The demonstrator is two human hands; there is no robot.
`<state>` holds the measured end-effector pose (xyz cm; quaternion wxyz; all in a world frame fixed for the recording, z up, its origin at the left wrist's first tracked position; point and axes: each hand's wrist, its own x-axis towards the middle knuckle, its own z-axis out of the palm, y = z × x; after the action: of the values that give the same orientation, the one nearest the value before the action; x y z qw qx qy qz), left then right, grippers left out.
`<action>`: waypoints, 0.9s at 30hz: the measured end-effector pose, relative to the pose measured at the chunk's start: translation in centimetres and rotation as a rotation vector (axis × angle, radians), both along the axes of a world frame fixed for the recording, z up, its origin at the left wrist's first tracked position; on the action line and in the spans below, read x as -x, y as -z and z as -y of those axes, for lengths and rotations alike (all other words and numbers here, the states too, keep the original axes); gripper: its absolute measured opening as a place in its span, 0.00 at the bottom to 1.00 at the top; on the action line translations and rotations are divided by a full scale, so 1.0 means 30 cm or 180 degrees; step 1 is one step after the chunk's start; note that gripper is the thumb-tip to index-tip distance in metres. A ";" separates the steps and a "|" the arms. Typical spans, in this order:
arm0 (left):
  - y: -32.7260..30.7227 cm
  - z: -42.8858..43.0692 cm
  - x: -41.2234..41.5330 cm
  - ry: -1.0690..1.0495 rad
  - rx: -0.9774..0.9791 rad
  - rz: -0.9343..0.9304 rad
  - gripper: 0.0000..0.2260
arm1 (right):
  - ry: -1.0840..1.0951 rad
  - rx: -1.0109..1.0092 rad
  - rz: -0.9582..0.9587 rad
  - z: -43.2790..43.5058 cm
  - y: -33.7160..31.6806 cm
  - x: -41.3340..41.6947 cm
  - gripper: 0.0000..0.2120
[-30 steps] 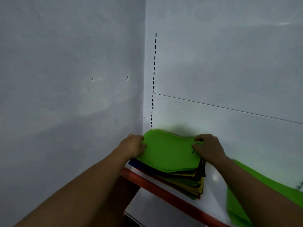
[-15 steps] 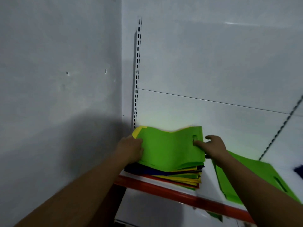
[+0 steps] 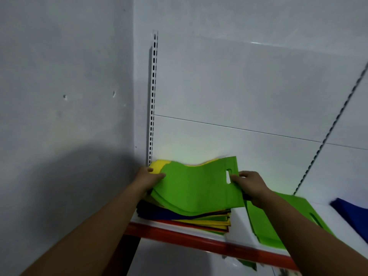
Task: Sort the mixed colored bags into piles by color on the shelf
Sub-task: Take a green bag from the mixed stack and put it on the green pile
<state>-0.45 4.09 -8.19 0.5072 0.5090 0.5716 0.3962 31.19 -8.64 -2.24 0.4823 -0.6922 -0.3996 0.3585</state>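
A mixed stack of flat bags [image 3: 199,220], with navy, yellow, red and green layers, lies in the left corner of the white shelf [image 3: 241,226]. On top is a green bag [image 3: 197,188], lifted at its right end. My right hand [image 3: 249,186] pinches that end beside the cut-out handle. My left hand [image 3: 149,180] holds the bag's left edge, over a yellow bag [image 3: 158,166]. To the right lies a green bag pile [image 3: 282,220], partly behind my right forearm. A blue bag [image 3: 352,214] lies at the far right.
The shelf has a red front edge [image 3: 179,236]. A slotted upright [image 3: 153,100] runs up the corner where the grey side wall [image 3: 59,96] meets the white back panel [image 3: 239,86]. A second slotted upright [image 3: 330,128] slants at the right.
The view has shifted right, bringing the green pile and a blue bag into sight. My right hand has drawn the top green bag's right end up and to the right, uncovering yellow beneath.
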 end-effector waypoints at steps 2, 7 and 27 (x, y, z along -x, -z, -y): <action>-0.001 -0.004 -0.001 0.0085 -0.0070 -0.0274 0.21 | 0.0086 0.0052 0.0027 0.005 0.004 0.013 0.14; -0.042 -0.016 -0.014 0.0295 -0.0495 -0.0863 0.02 | 0.0289 0.0065 0.0153 -0.003 0.002 0.019 0.16; -0.243 0.081 -0.406 0.0228 -0.1916 -0.0476 0.07 | 0.1260 -0.1076 0.1511 0.230 -0.110 -0.307 0.10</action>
<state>11.74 1.68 -0.90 0.3040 0.6838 0.4460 0.4910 40.39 -15.54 1.06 0.5438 -0.7307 -0.4124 0.0160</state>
